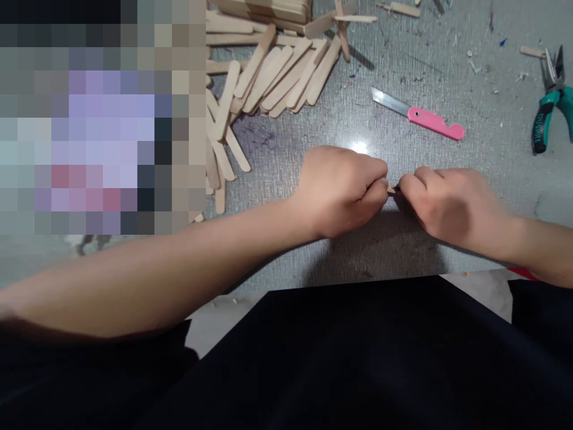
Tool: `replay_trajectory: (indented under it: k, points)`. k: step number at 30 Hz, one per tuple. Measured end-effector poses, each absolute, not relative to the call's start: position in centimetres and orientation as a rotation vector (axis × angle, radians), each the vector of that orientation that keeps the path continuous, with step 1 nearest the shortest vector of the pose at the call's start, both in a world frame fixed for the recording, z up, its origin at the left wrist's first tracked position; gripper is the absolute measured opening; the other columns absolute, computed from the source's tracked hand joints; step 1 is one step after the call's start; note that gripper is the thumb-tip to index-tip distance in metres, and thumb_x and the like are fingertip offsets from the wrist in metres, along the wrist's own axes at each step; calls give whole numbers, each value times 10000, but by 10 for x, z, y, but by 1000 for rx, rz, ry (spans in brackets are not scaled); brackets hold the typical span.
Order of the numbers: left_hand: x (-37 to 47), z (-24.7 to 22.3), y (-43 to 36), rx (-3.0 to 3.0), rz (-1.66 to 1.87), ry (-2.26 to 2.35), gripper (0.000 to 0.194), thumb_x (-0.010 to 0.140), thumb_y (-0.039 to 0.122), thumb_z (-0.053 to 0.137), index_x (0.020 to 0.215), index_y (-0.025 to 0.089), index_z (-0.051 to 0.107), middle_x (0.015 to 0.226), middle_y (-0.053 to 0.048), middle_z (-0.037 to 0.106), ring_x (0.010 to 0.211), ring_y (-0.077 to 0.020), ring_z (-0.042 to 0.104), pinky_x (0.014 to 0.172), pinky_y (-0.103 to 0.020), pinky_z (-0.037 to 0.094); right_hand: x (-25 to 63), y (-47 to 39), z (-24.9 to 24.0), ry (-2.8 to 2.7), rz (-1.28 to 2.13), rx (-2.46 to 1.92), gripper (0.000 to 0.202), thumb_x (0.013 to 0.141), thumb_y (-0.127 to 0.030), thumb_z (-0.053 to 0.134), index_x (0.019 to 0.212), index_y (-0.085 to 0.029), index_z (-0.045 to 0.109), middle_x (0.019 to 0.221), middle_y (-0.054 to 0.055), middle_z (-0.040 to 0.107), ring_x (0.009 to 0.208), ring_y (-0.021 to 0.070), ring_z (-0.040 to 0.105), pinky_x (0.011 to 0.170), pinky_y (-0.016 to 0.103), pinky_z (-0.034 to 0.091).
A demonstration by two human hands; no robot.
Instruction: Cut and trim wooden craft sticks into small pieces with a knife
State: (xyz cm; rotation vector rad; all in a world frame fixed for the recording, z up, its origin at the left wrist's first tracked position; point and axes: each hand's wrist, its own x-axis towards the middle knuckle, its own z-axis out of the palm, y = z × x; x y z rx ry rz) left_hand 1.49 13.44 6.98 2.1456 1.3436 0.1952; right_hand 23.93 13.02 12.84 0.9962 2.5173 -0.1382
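Observation:
My left hand [347,191] is closed, its fingers curled round something mostly hidden. Facing it, my right hand [447,200] is closed too, its fingertips pinched at a small dark bit. Between the two hands shows a short light wooden piece [391,190]; the rest of it is covered by my fingers. Both hands are near the table's front edge. Beyond them lies a pink-handled knife [436,122], its blade pointing left.
Many flat wooden sticks [268,77] are heaped at the back left on the grey table [277,161]. Green-handled pliers [544,119] lie at the far right. Crossed sticks [342,30] stand behind, with small scraps around. The upper left is pixelated.

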Motion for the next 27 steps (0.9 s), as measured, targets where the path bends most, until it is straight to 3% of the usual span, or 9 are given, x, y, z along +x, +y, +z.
replay_trajectory:
  k: [7, 14, 27]
  points:
    - [12, 56, 130, 2252, 249, 1318, 396, 1126, 346, 512, 744, 280, 594, 617, -44, 518, 654, -253, 510, 732, -452, 275, 239, 130, 129, 2478, -162, 944, 348, 1117, -8, 436, 1094, -178, 739, 804, 54, 711, 571, 162, 319, 643, 379, 194]
    - [6, 46, 124, 2366, 340, 1240, 407, 1161, 315, 479, 788, 273, 637, 643, -25, 547, 639, -238, 507, 737, -435, 296, 245, 126, 124, 2492, -50, 852, 355, 1066, 53, 424, 1064, -205, 669, 775, 15, 636, 583, 170, 206, 634, 381, 156]
    - [5, 43, 125, 2298, 381, 1206, 412, 1138, 343, 473, 732, 284, 503, 599, -20, 463, 623, -239, 462, 724, -444, 289, 244, 130, 127, 2490, -242, 906, 344, 1031, 34, 493, 1132, -205, 720, 801, 39, 690, 591, 179, 318, 691, 405, 180]
